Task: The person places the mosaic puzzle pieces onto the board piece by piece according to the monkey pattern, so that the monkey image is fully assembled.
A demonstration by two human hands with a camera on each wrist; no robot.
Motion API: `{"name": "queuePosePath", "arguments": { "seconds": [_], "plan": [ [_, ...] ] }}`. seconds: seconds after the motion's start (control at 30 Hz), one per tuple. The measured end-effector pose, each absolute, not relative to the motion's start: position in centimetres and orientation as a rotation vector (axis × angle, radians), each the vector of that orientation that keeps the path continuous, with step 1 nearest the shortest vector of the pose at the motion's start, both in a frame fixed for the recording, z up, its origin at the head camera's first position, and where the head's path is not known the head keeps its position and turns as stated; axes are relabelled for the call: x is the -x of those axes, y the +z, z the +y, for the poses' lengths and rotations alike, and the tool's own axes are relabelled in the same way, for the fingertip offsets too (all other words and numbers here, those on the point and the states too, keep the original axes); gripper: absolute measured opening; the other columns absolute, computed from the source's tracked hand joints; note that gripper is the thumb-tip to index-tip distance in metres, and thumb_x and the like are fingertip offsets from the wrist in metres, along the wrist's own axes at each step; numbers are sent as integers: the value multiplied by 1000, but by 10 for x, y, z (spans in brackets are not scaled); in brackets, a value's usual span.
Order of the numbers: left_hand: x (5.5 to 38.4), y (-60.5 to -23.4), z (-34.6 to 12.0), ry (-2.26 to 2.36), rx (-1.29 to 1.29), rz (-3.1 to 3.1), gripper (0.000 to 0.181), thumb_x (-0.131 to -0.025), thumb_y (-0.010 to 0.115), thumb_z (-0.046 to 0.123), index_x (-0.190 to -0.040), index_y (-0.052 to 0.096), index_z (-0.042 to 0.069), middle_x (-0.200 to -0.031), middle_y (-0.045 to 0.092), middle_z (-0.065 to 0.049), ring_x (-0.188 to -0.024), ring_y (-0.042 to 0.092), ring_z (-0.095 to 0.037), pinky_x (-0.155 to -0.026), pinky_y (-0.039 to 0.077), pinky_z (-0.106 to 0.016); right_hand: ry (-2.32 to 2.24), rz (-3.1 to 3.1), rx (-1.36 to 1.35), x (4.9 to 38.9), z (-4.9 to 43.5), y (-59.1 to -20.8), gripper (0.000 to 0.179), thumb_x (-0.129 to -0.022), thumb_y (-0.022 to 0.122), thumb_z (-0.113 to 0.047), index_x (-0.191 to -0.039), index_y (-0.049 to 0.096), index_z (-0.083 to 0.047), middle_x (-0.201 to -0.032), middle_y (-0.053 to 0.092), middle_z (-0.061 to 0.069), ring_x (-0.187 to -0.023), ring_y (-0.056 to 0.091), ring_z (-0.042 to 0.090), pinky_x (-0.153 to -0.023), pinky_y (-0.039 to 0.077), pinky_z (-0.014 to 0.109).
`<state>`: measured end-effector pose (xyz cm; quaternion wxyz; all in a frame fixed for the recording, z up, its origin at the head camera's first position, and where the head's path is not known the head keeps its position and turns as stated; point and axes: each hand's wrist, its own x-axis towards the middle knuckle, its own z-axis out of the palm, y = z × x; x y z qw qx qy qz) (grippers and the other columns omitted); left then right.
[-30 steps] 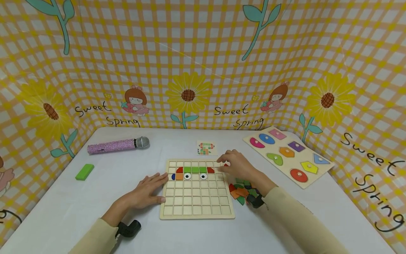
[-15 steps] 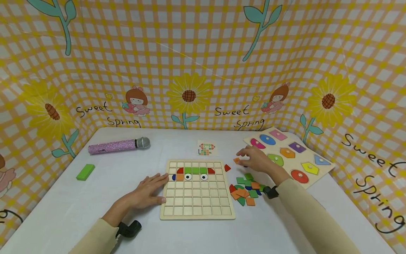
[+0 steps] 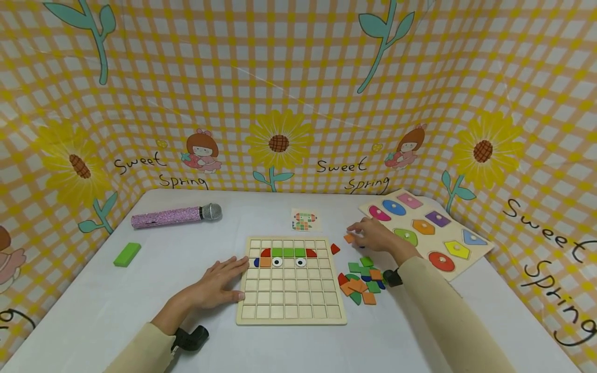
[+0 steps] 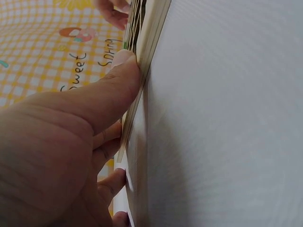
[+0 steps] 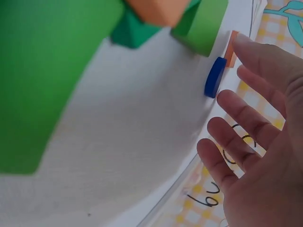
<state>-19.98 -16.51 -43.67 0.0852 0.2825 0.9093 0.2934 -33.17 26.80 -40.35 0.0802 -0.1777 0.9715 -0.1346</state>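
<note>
My left hand rests along the left edge of the wooden grid board; in the left wrist view its thumb lies against the board's side. On the board are red corner pieces, green squares, an orange square, a blue piece and two eye discs. Right of the board, my right hand has thumb and index finger at the edges of a loose orange square tile, seeming to pinch it. A blue piece lies beside those fingers. Nearby is a red corner piece.
Several loose coloured tiles lie heaped right of the board. A picture card sits behind it. A shape puzzle board is at the back right. A glittery microphone and a green block lie on the left.
From the board's upper right corner, my right hand has moved right to the orange tile, then stayed there. The red corner piece lies uncovered on the table. The left hand has kept its place.
</note>
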Motion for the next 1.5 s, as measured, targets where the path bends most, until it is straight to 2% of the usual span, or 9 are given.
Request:
{"name": "queuePosePath", "arguments": {
  "seconds": [0.2, 0.43, 0.83, 1.17, 1.5],
  "plan": [
    [200, -437, -165, 870, -856, 2725, 71, -88, 64, 32, -145, 33, 2, -155, 27, -18, -143, 18, -45, -112, 8, -68, -494, 2880, 523, 331, 276, -409, 32, -87, 67, -21, -118, 67, -14, -110, 56, 12, -99, 44, 25, -80, 43, 35],
    [200, -438, -166, 864, -870, 2736, 71, -88, 64, 32, -145, 34, 2, -154, 28, -18, -142, 18, -46, -111, 8, -69, -539, 2886, 522, 329, 277, -410, 29, -86, 69, -20, -114, 69, -13, -109, 58, 11, -103, 45, 26, -86, 44, 42],
    [200, -437, -165, 869, -856, 2725, 72, -88, 64, 32, -146, 32, 2, -155, 27, -18, -143, 17, -45, -112, 6, -68, -489, 2952, 482, 326, 269, -409, 23, -87, 66, -21, -107, 71, -11, -106, 63, 8, -103, 47, 25, -91, 46, 43],
    [200, -437, -165, 878, -855, 2715, 73, -88, 64, 33, -146, 33, 2, -155, 26, -17, -143, 17, -45, -112, 6, -68, -552, 3018, 584, 299, 251, -393, 24, -86, 68, -20, -109, 70, -11, -108, 65, 7, -103, 49, 26, -91, 46, 43],
    [199, -438, -165, 876, -833, 2714, 73, -88, 64, 35, -146, 33, 2, -155, 26, -16, -143, 16, -44, -112, 5, -68, -579, 3041, 725, 264, 219, -391, 24, -84, 70, -22, -106, 71, -12, -102, 66, 3, -96, 48, 21, -83, 44, 35]
  ]
}}
